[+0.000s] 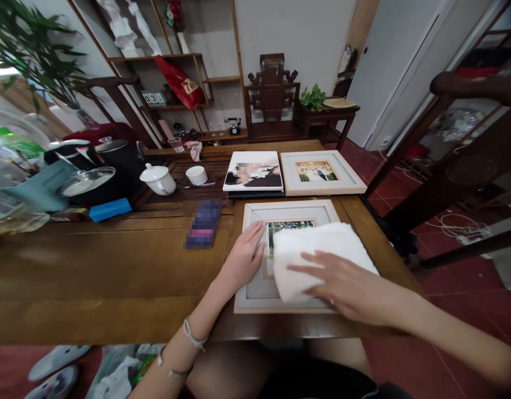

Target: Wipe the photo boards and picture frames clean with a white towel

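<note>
A light wooden picture frame (255, 213) lies flat on the near right part of the wooden table (106, 260). My left hand (243, 256) rests flat on the frame's left side, fingers stretched out. My right hand (342, 282) lies flat, fingers spread, on a folded white cloth (317, 246) that covers most of the frame's glass. Only a strip of the photo shows above the cloth.
Behind the frame lie a second framed photo (322, 173) and a photo canvas (253, 172). A blurred dark phone-like object (202, 224) lies left of the frame. Pots with lids (87, 180), a white teapot (158, 180), a cup (196, 175) and a blue sponge (110, 209) crowd the far left.
</note>
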Demonstrator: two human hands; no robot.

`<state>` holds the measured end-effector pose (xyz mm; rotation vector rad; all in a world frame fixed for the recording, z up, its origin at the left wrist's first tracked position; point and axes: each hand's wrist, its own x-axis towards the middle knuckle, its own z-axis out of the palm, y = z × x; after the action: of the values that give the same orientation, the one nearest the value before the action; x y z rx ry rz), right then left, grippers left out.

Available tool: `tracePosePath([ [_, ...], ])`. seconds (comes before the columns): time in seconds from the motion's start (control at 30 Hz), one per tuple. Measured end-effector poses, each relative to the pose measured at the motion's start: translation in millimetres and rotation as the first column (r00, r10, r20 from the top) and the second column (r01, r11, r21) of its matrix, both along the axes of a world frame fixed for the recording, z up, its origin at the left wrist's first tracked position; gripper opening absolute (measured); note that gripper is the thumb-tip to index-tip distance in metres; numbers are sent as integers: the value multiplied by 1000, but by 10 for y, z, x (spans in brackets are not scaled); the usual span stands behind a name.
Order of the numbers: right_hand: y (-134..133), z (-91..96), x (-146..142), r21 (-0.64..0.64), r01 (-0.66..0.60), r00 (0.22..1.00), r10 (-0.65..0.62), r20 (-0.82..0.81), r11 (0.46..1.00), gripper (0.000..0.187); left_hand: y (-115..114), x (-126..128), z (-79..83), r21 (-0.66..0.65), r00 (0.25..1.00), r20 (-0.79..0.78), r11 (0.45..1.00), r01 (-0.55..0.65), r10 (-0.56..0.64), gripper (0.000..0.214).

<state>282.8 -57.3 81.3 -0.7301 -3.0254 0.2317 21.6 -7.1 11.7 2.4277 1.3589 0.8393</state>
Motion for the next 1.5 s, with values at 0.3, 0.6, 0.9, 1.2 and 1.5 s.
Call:
tracePosePath([
  [0.3,326,-183,193,176,164,983,-147,-105,971,58,-4,0,44,-1,1000,-24,1000,12,-12,45],
  [0.6,974,-209,-3,329,234,970,-244,-11,915,71,-6,1,29,-7,1000,-18,1000,-3,3,45],
  [0.9,-147,42,-143,-12,55,990,-53,129,998,58,6,-5,13,6,1000,-4,1000,3,-3,44],
  [1.2,420,-153,-156,320,299,944,-328,41,899,54,38,-37,-64,37,999,15,998,40,-41,45],
  [1.5,280,-35,-478,131,53,985,-74,159,990,42,45,-51,-25,25,997,25,997,68,-69,49],
])
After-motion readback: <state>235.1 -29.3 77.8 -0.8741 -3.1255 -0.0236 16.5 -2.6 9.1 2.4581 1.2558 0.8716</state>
